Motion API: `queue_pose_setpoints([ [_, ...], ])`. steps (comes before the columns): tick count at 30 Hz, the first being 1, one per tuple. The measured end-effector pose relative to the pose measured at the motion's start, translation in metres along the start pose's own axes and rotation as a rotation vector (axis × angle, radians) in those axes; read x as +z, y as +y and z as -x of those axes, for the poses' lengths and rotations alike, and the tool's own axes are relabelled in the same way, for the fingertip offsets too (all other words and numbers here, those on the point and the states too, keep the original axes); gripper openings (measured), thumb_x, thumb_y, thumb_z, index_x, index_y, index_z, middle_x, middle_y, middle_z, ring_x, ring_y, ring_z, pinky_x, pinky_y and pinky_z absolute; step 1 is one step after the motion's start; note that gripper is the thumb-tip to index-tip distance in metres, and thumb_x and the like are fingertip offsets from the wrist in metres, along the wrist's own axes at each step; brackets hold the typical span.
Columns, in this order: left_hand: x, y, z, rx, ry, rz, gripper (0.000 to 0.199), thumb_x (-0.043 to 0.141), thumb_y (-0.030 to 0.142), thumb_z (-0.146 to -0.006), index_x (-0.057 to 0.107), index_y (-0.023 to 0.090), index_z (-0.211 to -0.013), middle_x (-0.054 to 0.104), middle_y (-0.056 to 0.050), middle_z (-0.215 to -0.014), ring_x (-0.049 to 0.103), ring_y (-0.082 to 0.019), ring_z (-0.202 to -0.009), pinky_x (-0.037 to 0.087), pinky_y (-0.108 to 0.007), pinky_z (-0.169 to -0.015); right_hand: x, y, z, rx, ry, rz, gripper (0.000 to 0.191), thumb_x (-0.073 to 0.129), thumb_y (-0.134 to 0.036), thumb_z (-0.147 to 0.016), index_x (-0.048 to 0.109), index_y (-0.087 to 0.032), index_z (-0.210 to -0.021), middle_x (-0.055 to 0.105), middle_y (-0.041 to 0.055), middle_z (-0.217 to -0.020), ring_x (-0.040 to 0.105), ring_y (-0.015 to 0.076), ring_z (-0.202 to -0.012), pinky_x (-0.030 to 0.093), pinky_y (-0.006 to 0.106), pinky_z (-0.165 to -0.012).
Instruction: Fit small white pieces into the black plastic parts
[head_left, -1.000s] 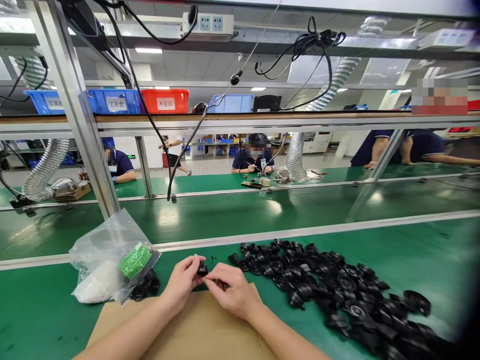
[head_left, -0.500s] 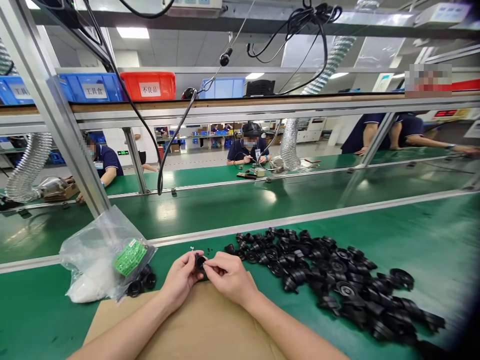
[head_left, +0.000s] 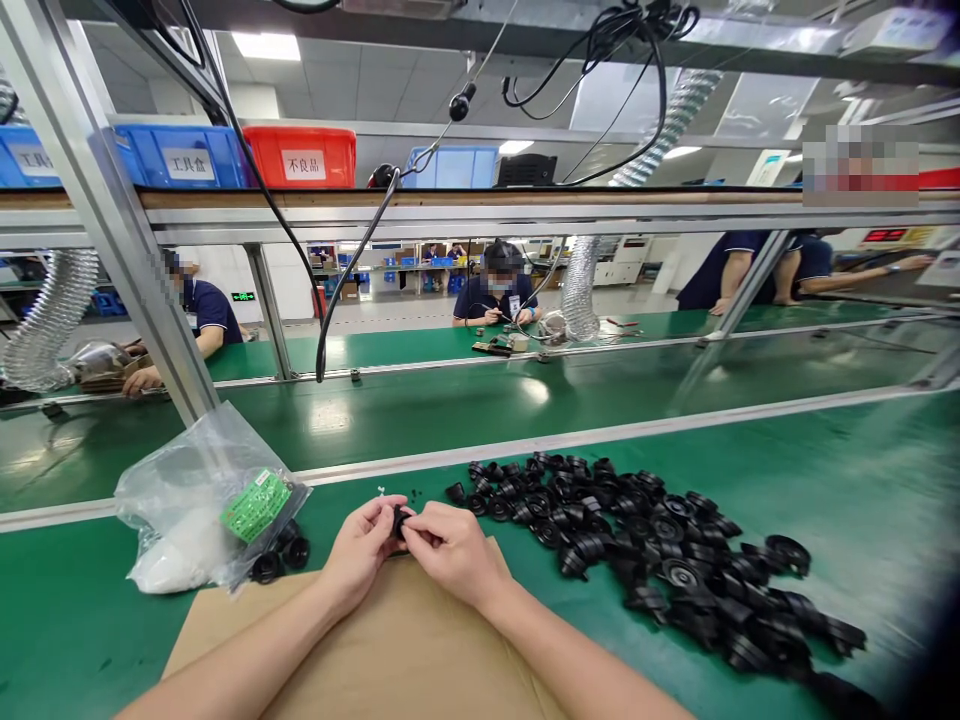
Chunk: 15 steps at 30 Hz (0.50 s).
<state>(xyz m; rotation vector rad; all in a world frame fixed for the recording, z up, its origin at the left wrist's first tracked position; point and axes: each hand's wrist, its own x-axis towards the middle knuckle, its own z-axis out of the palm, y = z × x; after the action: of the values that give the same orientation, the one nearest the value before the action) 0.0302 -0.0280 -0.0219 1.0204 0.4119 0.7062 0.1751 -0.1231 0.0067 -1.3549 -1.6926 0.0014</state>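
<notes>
Green bench (head_left: 862,480); left hand (head_left: 358,548) pinching black part (head_left: 398,520); right hand (head_left: 455,556) bunched at its right; grip unclear.

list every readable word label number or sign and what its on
"不良品" on the red bin
"工具盒" on the blue bin just left of it
"工具", rest hidden, on the far-left bin
Too small to read: green sign, red display, chest badge, sticker on green boards

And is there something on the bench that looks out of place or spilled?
Tiny dark specks lie loose on the green bench beyond the right hand, apart from the heaped black parts, so they look stray.
</notes>
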Motion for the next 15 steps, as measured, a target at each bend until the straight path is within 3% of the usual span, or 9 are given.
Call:
queue_pose_setpoints([
  [6,-0.003,-0.004,-0.002,0.012,-0.009,-0.017,0.051,0.080,0.054,-0.082,0.070,0.014,-0.114,0.070,-0.011,-0.106,0.066,-0.019,-0.091,0.056,-0.031,-0.083,0.004,0.003,0.003,-0.002,0.018,0.061,0.035,0.050,-0.017,-0.097,0.065,-0.019,-0.065,0.054,0.0005,-0.064,0.049,0.0128,-0.059,0.033,0.026,-0.057],
  [9,-0.003,-0.001,-0.003,0.012,-0.001,-0.016,0.053,0.080,0.052,-0.084,0.067,0.015,-0.120,0.070,-0.010,-0.106,0.064,-0.018,-0.090,0.055,-0.030,-0.081,0.005,0.007,0.003,0.020,0.022,0.054,0.027,0.054,-0.020,-0.098,0.071,-0.020,-0.077,0.057,0.0005,-0.067,0.051,0.0125,-0.060,0.034,0.026,-0.057],
  [11,-0.004,0.003,-0.003,0.014,-0.002,-0.018,0.054,0.078,0.050,-0.086,0.064,0.015,-0.125,0.069,-0.010,-0.107,0.063,-0.017,-0.090,0.055,-0.028,-0.078,0.005,0.011,0.003,0.115,0.040,-0.044,0.015,0.060,-0.026,-0.095,0.073,-0.020,-0.092,0.058,-0.0005,-0.068,0.050,0.0123,-0.058,0.036,0.025,-0.056],
  [15,-0.004,0.008,-0.001,0.039,-0.019,-0.017,0.057,0.076,0.047,-0.089,0.056,0.020,-0.135,0.064,-0.008,-0.113,0.061,-0.015,-0.091,0.054,-0.026,-0.074,0.008,0.016,0.002,0.301,-0.032,-0.281,0.022,0.064,-0.032,-0.092,0.074,-0.018,-0.105,0.060,-0.0009,-0.071,0.049,0.0116,-0.058,0.038,0.023,-0.054],
])
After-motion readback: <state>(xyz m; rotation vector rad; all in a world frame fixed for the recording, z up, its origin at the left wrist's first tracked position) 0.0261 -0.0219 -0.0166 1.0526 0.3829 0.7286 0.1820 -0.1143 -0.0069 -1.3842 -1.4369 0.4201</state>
